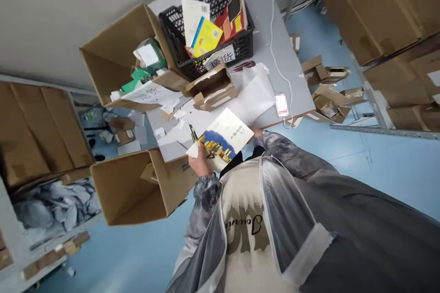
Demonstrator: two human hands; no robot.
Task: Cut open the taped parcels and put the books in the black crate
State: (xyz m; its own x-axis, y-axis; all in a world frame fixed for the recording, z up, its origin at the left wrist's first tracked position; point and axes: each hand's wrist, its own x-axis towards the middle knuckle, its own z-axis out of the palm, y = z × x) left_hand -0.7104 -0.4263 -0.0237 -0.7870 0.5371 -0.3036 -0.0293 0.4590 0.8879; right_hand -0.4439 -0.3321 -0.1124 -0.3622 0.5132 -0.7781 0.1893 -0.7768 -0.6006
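A book [225, 139] with a white cover and a blue-and-yellow picture is between my two hands, in front of my body. My left hand [200, 161] grips its left side, thumb on top. At the right edge, my right hand [256, 132] holds the book, most of its fingers hidden behind it. A dark, yellow-edged utility knife [193, 132] shows just beyond my left thumb; whether it lies on the table or is in the hand, I cannot tell. An opened small cardboard box [213, 90] and white wrapping [256, 94] lie beyond the book.
On the grey table [290, 71] stand a black crate [249, 43] of books and a carton [113, 50] with a paper sign. A red-black cutter [244, 66] and white cable [272, 32] lie there. Another carton [127, 192] stands left; small boxes [330, 103] lie right.
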